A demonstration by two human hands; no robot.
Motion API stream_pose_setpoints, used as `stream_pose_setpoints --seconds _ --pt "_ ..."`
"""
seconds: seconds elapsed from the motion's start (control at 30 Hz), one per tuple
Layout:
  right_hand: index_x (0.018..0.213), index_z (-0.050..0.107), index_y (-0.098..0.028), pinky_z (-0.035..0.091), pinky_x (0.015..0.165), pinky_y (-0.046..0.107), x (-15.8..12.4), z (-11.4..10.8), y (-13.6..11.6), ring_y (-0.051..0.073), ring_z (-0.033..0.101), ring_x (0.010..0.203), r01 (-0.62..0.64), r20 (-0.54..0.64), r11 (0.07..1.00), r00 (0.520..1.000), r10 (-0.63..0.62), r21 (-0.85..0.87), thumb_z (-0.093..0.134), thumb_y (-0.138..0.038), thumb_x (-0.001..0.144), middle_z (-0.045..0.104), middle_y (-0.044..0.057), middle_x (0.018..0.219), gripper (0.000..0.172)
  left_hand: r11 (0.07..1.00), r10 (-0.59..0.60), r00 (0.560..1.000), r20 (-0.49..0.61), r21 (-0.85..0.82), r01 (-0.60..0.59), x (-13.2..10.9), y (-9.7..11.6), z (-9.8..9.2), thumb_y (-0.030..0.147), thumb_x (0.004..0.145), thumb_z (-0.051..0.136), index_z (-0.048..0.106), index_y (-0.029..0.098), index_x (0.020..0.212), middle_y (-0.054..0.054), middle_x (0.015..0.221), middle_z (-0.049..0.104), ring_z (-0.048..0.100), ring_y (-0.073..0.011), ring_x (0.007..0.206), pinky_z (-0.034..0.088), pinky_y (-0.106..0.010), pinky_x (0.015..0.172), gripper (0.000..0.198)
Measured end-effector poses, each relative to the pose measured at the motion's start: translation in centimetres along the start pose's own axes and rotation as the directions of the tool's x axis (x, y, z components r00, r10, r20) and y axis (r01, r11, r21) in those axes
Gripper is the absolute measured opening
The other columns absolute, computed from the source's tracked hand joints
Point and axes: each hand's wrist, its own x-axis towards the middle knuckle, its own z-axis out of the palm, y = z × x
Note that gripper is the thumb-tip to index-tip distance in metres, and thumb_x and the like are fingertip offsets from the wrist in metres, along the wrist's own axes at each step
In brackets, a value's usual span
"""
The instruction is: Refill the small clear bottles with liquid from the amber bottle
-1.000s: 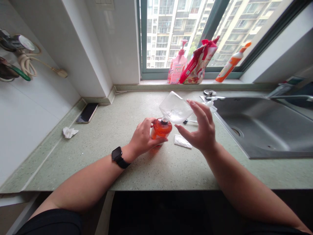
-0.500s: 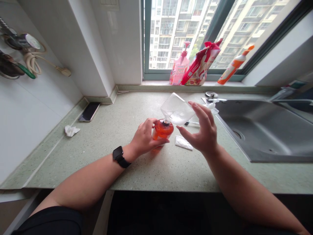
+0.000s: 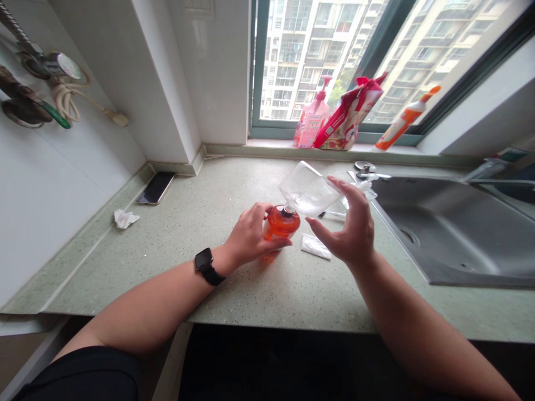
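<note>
My left hand (image 3: pixel 253 234) is wrapped round an orange-red bottle (image 3: pixel 284 221) standing on the counter. In my right hand (image 3: pixel 351 223) is a clear plastic bottle (image 3: pixel 309 189), tilted so that its neck meets the mouth of the orange-red bottle; thumb and fingers grip its base end. A little cloudy liquid or residue shows inside the clear bottle. Just below it lies a small white folded packet (image 3: pixel 316 246). Behind my right hand, a clear pump head (image 3: pixel 368 184) is partly hidden.
A steel sink (image 3: pixel 460 278) is set into the speckled counter (image 3: pixel 267 301) at right. A phone (image 3: pixel 156 187) and crumpled tissue (image 3: pixel 125 218) lie at left. On the sill stand a pink pump bottle (image 3: pixel 310 120), a red bag (image 3: pixel 350 117) and an orange-white bottle (image 3: pixel 403 122).
The view has shifted slightly, so the whole scene sits a little lower and further right. Both hands keep their grips, and the bottles stay mouth to mouth.
</note>
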Motion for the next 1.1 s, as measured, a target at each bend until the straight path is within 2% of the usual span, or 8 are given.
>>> stream_pose_setpoints --seconds 0.27,1.1 --pt "0.161 0.042 -0.027 0.058 0.112 0.064 0.43 -0.16 -0.21 0.038 0.065 0.135 0.032 -0.018 0.999 0.999 -0.032 0.016 0.083 -0.029 0.084 0.065 0.016 0.147 0.087 1.000 0.001 1.000 0.003 -0.011 -0.001 0.05 0.14 -0.08 0.067 0.079 0.086 0.051 0.023 0.133 -0.013 0.125 0.069 0.070 -0.0290 0.106 0.059 -0.049 0.093 0.078" --pt "0.162 0.042 -0.030 0.061 0.108 0.062 0.62 -0.21 -0.58 0.037 0.066 0.134 0.041 -0.022 0.999 0.999 -0.041 -0.001 0.080 -0.031 0.088 0.063 0.015 0.148 0.084 1.000 -0.004 1.000 -0.006 -0.011 0.004 -0.05 0.09 0.04 0.067 0.078 0.087 0.051 0.024 0.133 -0.012 0.123 0.069 0.070 -0.0314 0.113 0.058 -0.050 0.097 0.078"
